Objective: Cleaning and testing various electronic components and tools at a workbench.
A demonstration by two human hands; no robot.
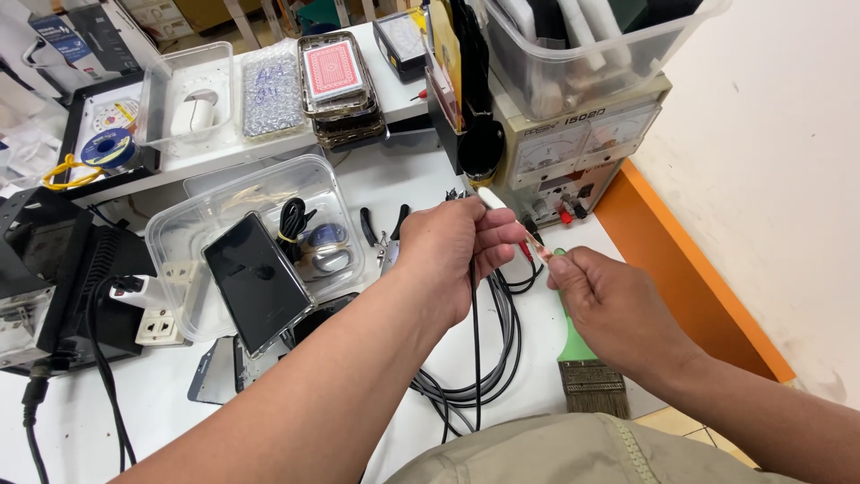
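Left hand (452, 255) closed on black cable (476, 341), above white surface (537, 376), in front of power supply (582, 157). Right hand (596, 291) pinched on bared copper end (536, 244) between the fists. Keep strands taut and aligned; pull straight along the cable, avoid kinking. Green brush (582, 358) partly hidden under right hand. Strand count too fine to make out.
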